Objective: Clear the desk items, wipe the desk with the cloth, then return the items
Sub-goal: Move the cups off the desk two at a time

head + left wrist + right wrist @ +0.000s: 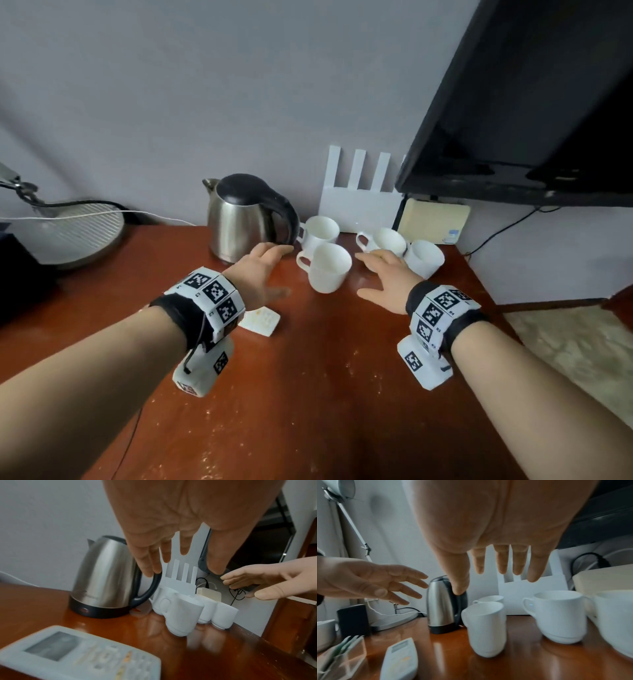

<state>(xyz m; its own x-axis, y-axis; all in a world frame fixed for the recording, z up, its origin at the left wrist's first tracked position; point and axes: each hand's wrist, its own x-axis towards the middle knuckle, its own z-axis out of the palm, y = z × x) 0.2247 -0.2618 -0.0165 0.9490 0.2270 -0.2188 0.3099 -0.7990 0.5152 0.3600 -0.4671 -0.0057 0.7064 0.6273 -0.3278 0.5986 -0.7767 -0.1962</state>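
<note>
Four white mugs clustered at the back of the desk [308,394], just beside the steel kettle [239,219]. Nearest mug [327,269] sits between both hands. Remote [260,320] lies flat under the left wrist. No cloth in any view, so wiping looks not yet started; judging this as the clearing step.

Left hand [262,274]: fingers straight and slightly spread, tips close to the kettle handle, holding nothing. Right hand [385,277]: fingers straight, loosely spread, over the right-side mugs [387,241], also holding nothing.

Risks from here:
- Mugs are packed near-touching. Grabbing one sideways likely knocks its neighbour, and the right one [424,258] is near the desk edge.
- Kettle may hold water; can't tell. A tilted lift could spill toward the router [358,202] behind.
- Left forearm sweep could push the remote.
</note>
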